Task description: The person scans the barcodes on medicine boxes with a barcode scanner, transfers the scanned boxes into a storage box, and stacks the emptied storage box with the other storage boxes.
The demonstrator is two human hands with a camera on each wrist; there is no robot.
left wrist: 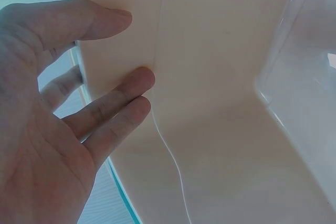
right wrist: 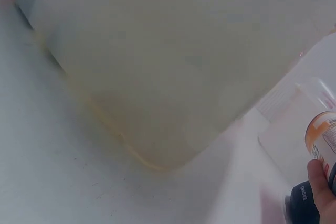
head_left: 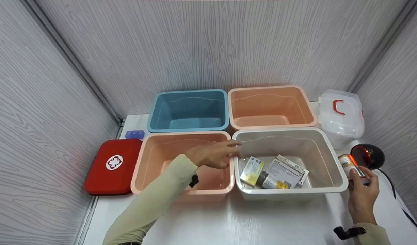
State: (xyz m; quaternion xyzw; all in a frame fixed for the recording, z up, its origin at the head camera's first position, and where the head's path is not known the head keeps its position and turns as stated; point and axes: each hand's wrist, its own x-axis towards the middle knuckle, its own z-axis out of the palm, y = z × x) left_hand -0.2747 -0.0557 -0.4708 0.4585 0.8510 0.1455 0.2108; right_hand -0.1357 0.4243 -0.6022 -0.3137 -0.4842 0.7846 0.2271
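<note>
My right hand (head_left: 363, 194) holds a pill bottle (head_left: 348, 163) between thumb and fingers. Its label is white and orange, and red light falls on it from the black barcode scanner (head_left: 377, 156) just beyond. The right wrist view catches the bottle (right wrist: 323, 137) and the thumb (right wrist: 316, 179) only at its edge. My left hand (head_left: 213, 153) reaches over the front pink bin (head_left: 182, 192), its fingers loose at the rim shared with the white bin (head_left: 297, 191). Inside the white bin lie a yellow-and-white box (head_left: 252, 170), a grey bottle (head_left: 271, 181) and white medicine boxes (head_left: 286, 172).
Behind stand a blue bin (head_left: 194, 109) and another pink bin (head_left: 271, 107). A clear-lidded box (head_left: 342, 115) with a red handle is at the back right. A red first-aid case (head_left: 114, 166) and a small purple pill organizer (head_left: 134, 134) sit left. The scanner's cable (head_left: 394, 190) trails right.
</note>
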